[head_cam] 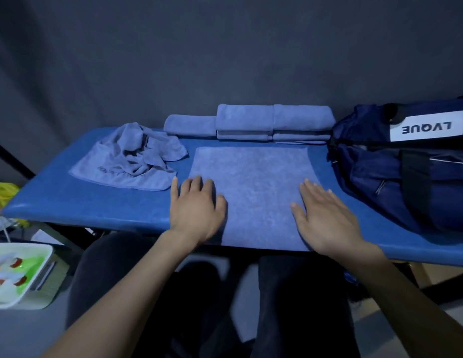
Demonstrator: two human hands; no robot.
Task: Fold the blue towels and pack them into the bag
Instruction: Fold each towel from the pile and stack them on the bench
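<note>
A blue towel (253, 182) lies spread flat on the blue table (77, 202), its near edge at the table's front. My left hand (196, 210) rests flat on the towel's left edge, fingers straight. My right hand (326, 218) lies flat on its right side, fingers spread. A crumpled blue towel (132, 156) sits to the left. Folded blue towels (271, 122) are stacked at the back, with one more folded towel (190, 125) beside them. A dark blue bag (406, 161) with a white LVQUE label stands at the right.
A dark curtain hangs behind the table. Below the table at the left stands a white tray (21, 275) holding green and red items, with a yellow object (3, 195) further back. My dark-trousered legs are under the table's front edge.
</note>
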